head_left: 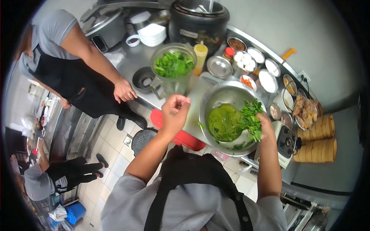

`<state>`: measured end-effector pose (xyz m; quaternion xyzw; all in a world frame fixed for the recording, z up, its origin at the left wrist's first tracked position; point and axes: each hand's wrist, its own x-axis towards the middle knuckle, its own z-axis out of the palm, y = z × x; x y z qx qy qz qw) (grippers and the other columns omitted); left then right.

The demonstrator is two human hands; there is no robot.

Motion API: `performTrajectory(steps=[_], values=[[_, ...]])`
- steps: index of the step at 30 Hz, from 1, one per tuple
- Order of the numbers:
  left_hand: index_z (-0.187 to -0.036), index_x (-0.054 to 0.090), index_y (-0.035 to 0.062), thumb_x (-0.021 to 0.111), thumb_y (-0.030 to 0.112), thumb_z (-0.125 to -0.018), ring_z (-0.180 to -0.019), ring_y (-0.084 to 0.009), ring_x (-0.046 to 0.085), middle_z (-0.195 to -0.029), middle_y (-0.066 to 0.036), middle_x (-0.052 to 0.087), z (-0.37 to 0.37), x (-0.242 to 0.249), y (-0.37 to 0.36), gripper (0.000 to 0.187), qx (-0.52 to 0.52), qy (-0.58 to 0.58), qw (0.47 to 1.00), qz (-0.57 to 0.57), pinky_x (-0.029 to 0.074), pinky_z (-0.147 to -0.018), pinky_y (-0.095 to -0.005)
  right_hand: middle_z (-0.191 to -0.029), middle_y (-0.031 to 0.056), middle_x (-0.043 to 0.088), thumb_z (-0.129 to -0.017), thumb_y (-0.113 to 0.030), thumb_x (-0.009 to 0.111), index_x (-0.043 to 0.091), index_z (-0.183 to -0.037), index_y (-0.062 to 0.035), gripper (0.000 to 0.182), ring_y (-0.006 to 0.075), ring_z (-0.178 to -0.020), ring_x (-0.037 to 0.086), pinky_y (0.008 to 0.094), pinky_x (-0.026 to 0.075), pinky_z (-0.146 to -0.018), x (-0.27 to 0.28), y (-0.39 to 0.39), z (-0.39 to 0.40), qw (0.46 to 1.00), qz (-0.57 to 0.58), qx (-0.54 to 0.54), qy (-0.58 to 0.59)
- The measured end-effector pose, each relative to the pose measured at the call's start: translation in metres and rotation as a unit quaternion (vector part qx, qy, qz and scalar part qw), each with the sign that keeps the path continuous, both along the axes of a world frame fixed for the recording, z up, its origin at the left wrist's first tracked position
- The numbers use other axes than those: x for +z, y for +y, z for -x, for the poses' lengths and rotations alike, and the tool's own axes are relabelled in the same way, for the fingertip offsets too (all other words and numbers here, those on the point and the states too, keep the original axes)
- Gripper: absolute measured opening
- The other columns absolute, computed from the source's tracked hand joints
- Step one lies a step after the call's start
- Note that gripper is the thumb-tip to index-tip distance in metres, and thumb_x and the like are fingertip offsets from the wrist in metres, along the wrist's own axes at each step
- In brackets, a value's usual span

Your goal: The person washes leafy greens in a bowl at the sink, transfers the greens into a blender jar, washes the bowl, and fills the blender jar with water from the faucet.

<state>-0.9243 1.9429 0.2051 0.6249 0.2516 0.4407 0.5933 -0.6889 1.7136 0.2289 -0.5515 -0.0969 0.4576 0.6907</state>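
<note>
My right hand [266,126] grips a bunch of leafy greens [251,118] over the right side of a large steel bowl [203,111]. Inside the bowl lies green liquid [224,120] with loose leaves in it. My left hand [176,111] is raised to the left of the bowl, its fingers curled in and nothing visible in them. Just beyond that hand stands a clear blender jug [172,85] filled with chopped greens [174,64]. The jug's handle points toward me.
A co-worker's hand [124,91] hangs near the black blender base [143,79]. A yellow squeeze bottle [200,57] stands behind the jug. Several ingredient bowls line the wall, near a gas stove [283,143] and bamboo steamers [316,150]. Another person [38,181] works at lower left.
</note>
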Motion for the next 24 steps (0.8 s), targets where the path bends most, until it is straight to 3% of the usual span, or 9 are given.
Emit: performTrajectory(steps=[7, 10, 12, 14, 16, 17, 18, 20, 24], values=[[-0.084, 0.057, 0.0012, 0.058, 0.017, -0.093, -0.066, -0.0054, 0.052, -0.074, -0.002, 0.059, -0.007, 0.072, 0.093, 0.018, 0.044, -0.166, 0.985, -0.026, 0.041, -0.059, -0.0197, -0.1, 0.0119, 0.063, -0.078, -0.005, 0.05, 0.046, -0.127, -0.0001, 0.05, 0.0184, -0.074, 0.065, 0.0326, 0.056, -0.061, 0.089, 0.111, 0.004, 0.989, -0.086, 0.088, -0.08], [-0.088, 0.058, -0.0006, 0.054, 0.022, -0.095, -0.072, -0.008, 0.056, -0.078, -0.004, 0.062, -0.023, 0.083, 0.117, 0.024, 0.047, -0.162, 0.986, -0.02, 0.044, -0.066, -0.023, -0.098, 0.0098, 0.063, -0.077, -0.006, 0.055, 0.046, -0.128, -0.0029, 0.052, 0.0178, -0.074, 0.064, 0.0312, 0.054, -0.068, 0.126, 0.192, 0.044, 0.975, -0.062, 0.072, -0.199], [-0.097, 0.06, -0.0014, 0.048, 0.026, -0.097, -0.081, -0.0151, 0.061, -0.089, -0.009, 0.065, -0.029, 0.08, 0.133, 0.029, 0.063, -0.118, 0.989, -0.064, 0.048, -0.074, -0.0275, -0.095, 0.0092, 0.063, -0.075, -0.009, 0.06, 0.048, -0.128, -0.0074, 0.055, 0.0172, -0.073, 0.062, 0.0287, 0.052, -0.068, 0.118, 0.246, 0.049, 0.947, -0.061, 0.169, -0.265], [-0.099, 0.06, -0.0009, 0.045, 0.03, -0.098, -0.087, -0.0147, 0.06, -0.093, -0.009, 0.065, -0.034, 0.076, 0.144, 0.034, 0.093, -0.117, 0.985, -0.089, 0.047, -0.08, -0.0294, -0.087, 0.0095, 0.063, -0.071, -0.014, 0.065, 0.051, -0.124, -0.0114, 0.056, 0.0173, -0.068, 0.061, 0.0297, 0.05, -0.066, 0.106, 0.292, 0.063, 0.848, -0.003, 0.182, -0.498], [-0.099, 0.062, -0.0009, 0.044, 0.032, -0.098, -0.091, -0.0148, 0.059, -0.097, -0.009, 0.065, -0.034, 0.072, 0.151, 0.038, 0.104, -0.11, 0.986, -0.064, 0.045, -0.083, -0.0295, -0.089, 0.0132, 0.062, -0.067, -0.017, 0.068, 0.053, -0.12, -0.012, 0.055, 0.0233, -0.079, 0.063, 0.0331, 0.05, -0.073, 0.086, 0.318, 0.072, 0.8, 0.011, 0.237, -0.551], [-0.099, 0.062, -0.0013, 0.044, 0.032, -0.098, -0.091, -0.0148, 0.058, -0.097, -0.009, 0.065, -0.034, 0.068, 0.156, 0.038, 0.098, -0.087, 0.989, -0.07, 0.045, -0.082, -0.0294, -0.103, 0.0177, 0.059, -0.067, -0.019, 0.069, 0.054, -0.118, -0.0108, 0.054, 0.0314, -0.098, 0.06, 0.0377, 0.046, -0.086, 0.079, 0.322, 0.08, 0.719, -0.03, 0.222, -0.658], [-0.099, 0.062, -0.0017, 0.044, 0.031, -0.098, -0.092, -0.0149, 0.058, -0.096, -0.009, 0.065, -0.034, 0.065, 0.16, 0.038, 0.092, -0.065, 0.991, -0.075, 0.045, -0.081, -0.0293, -0.118, 0.0199, 0.052, -0.068, -0.022, 0.07, 0.053, -0.12, -0.0102, 0.056, 0.0366, -0.114, 0.051, 0.0406, 0.041, -0.096, 0.074, 0.322, 0.081, 0.678, 0.046, 0.278, -0.679], [-0.099, 0.063, -0.0029, 0.045, 0.03, -0.098, -0.089, -0.0156, 0.059, -0.093, -0.009, 0.065, -0.031, 0.058, 0.167, 0.037, 0.082, -0.045, 0.994, -0.059, 0.046, -0.079, -0.0295, -0.12, 0.018, 0.051, -0.071, -0.023, 0.07, 0.054, -0.121, -0.0112, 0.054, 0.0363, -0.116, 0.049, 0.0413, 0.04, -0.098, 0.075, 0.312, 0.085, 0.621, 0.096, 0.359, -0.691], [-0.096, 0.064, -0.0034, 0.045, 0.028, -0.097, -0.082, -0.0152, 0.06, -0.088, -0.009, 0.066, -0.023, 0.061, 0.173, 0.037, 0.021, 0.04, 0.995, -0.09, 0.046, -0.076, -0.0291, -0.116, 0.0158, 0.052, -0.073, -0.019, 0.07, 0.057, -0.118, -0.0114, 0.047, 0.0344, -0.116, 0.049, 0.0404, 0.04, -0.098, 0.112, 0.305, 0.074, 0.607, -0.006, 0.394, -0.69]])
